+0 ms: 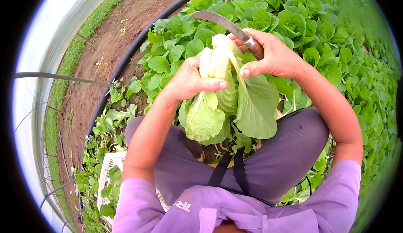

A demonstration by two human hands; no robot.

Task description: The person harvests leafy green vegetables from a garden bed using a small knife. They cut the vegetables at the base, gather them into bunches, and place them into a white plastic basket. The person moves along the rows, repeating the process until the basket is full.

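My left hand is closed around a leafy green cabbage, turned with its pale stalk end up and its leaves hanging over my lap. In my right hand is a curved knife with a steel blade and a wooden handle. The blade points up and to the left, above the stalk end. My right thumb rests against a broad outer leaf that spreads out to the right. Some of my right fingers are hidden behind the cabbage and the handle.
Dense rows of leafy plants grow ahead and to the right. A black hose curves along bare soil on the left. Beside my left leg stands a white plastic crate holding greens. Plastic sheeting rises at the far left.
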